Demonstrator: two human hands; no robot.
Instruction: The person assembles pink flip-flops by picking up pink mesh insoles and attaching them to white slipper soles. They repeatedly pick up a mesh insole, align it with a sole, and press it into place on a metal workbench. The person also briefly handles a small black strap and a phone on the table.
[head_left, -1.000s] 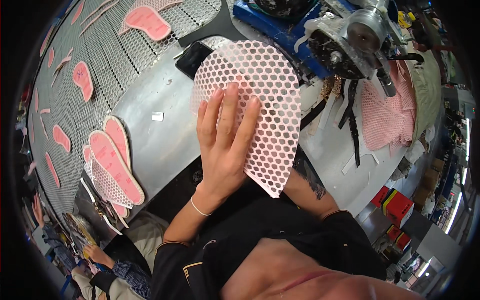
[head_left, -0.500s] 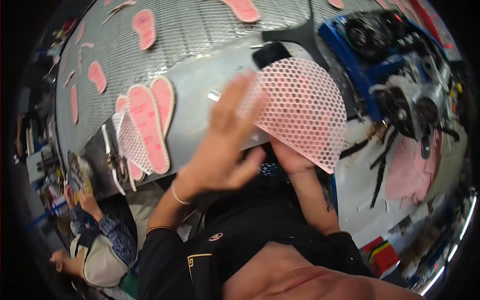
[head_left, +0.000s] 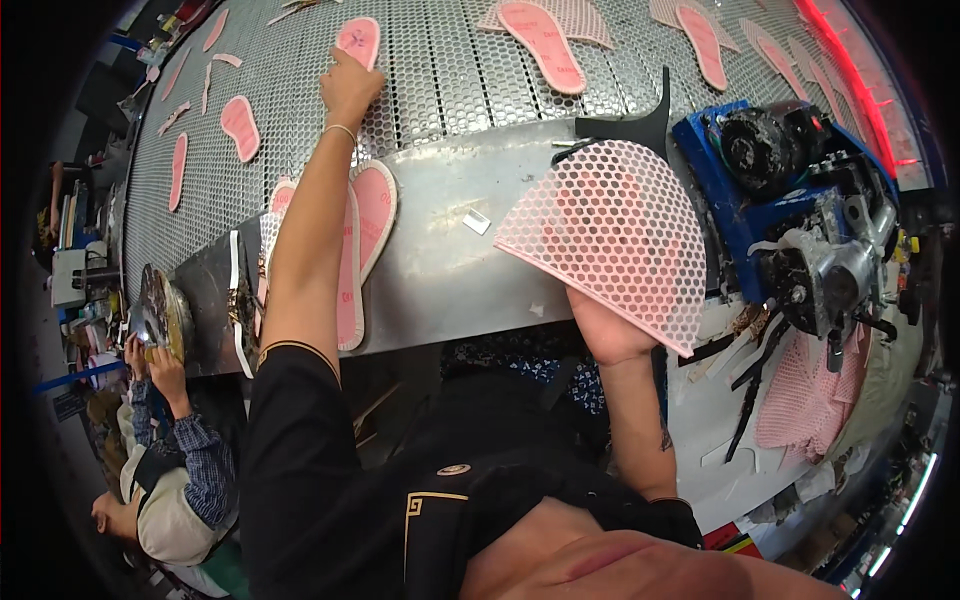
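My left arm stretches forward over the metal mesh belt (head_left: 420, 85). My left hand (head_left: 350, 88) has its fingers closed at the near end of a pink insole (head_left: 358, 36) there. Close to my body on the right, my right hand (head_left: 612, 325) holds up a pale pink mesh shoe upper (head_left: 610, 235); its fingers lie behind the mesh and show through the holes. Under my left forearm a stack of pink insoles (head_left: 374, 215) rests on the metal ledge, partly hidden by the arm.
More insoles (head_left: 540, 45) and narrow pink pieces lie about the belt. A blue machine (head_left: 720, 190) with black and silver parts stands right, beside folded pink mesh (head_left: 810, 400). A small white tag (head_left: 476, 221) lies on the ledge. Another person (head_left: 180, 480) works at lower left.
My left hand has left the mesh upper's side and reached far forward to an insole on the belt. My right hand still holds the upper, almost in place.
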